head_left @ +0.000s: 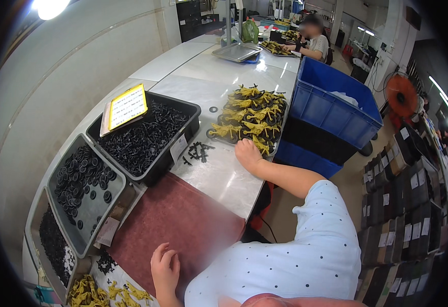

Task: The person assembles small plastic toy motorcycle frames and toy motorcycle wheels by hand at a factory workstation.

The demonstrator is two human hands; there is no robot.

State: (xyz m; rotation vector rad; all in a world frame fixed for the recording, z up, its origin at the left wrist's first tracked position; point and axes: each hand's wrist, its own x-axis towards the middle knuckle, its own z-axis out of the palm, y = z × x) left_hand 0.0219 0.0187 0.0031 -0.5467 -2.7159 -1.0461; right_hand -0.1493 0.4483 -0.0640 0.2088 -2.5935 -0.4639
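Observation:
My right hand [247, 153] reaches out over the pale table and rests at the near edge of a heap of yellow-and-black assembled parts [252, 120]. Its fingers curl under, so what they hold is hidden. Just left of it lies a small scatter of black pins [197, 152]. My left hand [165, 266] lies close to my body on a maroon cloth [183, 220], fingers curled, with nothing visible in it. Loose yellow parts [88, 294] lie to its left.
A black bin [193, 110] of black pieces carries a yellow card [127, 106]. Two grey bins [106, 204] [35, 215] hold black rings and small black parts. A blue crate [336, 112] stands beside the table. Stacked boxes [403, 204] are on the right; another person [313, 43] works far off.

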